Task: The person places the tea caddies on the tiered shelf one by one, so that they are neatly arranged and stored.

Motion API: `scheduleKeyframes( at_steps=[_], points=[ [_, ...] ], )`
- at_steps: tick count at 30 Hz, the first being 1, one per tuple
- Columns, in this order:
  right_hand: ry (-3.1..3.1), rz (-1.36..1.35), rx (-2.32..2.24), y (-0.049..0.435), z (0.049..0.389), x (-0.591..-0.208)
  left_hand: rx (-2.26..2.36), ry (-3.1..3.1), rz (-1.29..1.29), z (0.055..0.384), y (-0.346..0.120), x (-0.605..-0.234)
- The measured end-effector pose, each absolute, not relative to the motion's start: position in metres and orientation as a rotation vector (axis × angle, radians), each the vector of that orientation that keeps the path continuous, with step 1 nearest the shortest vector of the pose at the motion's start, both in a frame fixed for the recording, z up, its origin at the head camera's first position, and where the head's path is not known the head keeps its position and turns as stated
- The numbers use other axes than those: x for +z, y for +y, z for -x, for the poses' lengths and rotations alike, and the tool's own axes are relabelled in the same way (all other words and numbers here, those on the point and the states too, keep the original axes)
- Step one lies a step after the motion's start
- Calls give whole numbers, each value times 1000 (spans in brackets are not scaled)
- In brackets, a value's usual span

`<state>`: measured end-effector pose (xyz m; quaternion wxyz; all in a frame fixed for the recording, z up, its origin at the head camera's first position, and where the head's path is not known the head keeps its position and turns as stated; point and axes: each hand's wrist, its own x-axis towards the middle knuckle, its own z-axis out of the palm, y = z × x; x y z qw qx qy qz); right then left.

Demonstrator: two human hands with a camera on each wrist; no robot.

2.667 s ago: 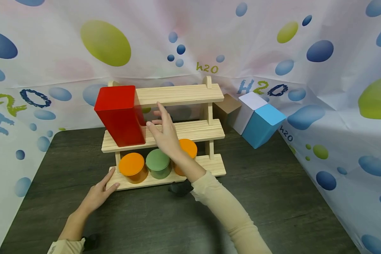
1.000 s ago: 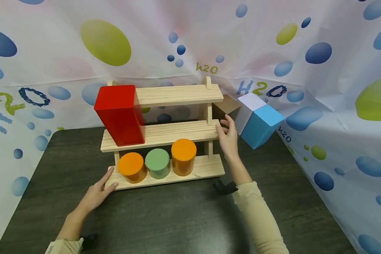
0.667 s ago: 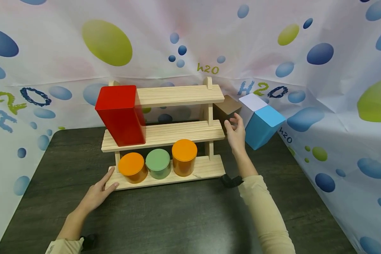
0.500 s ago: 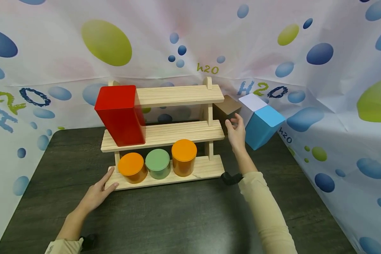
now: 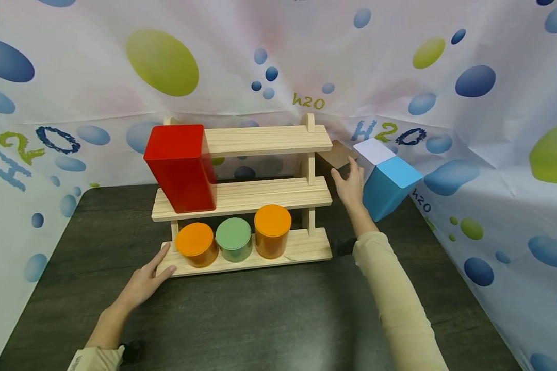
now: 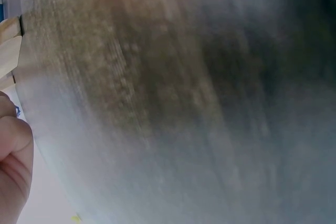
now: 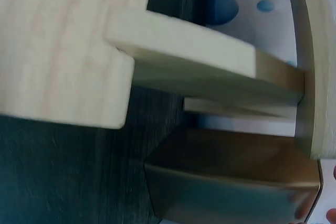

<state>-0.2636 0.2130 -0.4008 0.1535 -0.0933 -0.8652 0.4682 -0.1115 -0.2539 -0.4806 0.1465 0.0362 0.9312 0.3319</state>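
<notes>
One bubble-printed backdrop (image 5: 315,41), spread behind a dark wood-grain table (image 5: 241,319), both broadest from the head. On the table, a pale three-tier wooden shelf (image 5: 269,193); in the right wrist view, one end of it close up, upright and board ends from the side. On the middle tier, at the left end, a tall red box (image 5: 181,170), shown only from the head. Right of the shelf, standing in a row, a blue box (image 5: 392,180), a white box (image 5: 373,150) partly behind it, and a brown box (image 5: 336,154) nearest the shelf, with its shiny broad side plain only from the right wrist. Insides of all four hidden. At the lowest tier's left end, left hand (image 5: 141,283), fingers extended, thumb spread away, resting on the board; in the left wrist view, just part of it beside a mostly blurred surface. By the brown box, right hand (image 5: 350,190), thumb and forefinger parted; whether touching, cannot tell. Along the lowest tier, three lidded canisters: taller orange canister (image 5: 272,232) at right, shorter orange canister (image 5: 196,245) at left, green canister (image 5: 234,239) between. Contents hidden under the lids.
</notes>
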Motion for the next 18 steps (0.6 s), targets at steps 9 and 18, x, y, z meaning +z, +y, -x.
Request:
scheduleKeyframes(
  at_steps=[9, 18],
  points=[
    [-2622, 321, 1225, 219, 272, -404, 959, 2686, -116, 112, -254, -482],
    [-2542, 384, 1187, 215, 267, -416, 961, 2699, -122, 111, -254, -482]
  ],
)
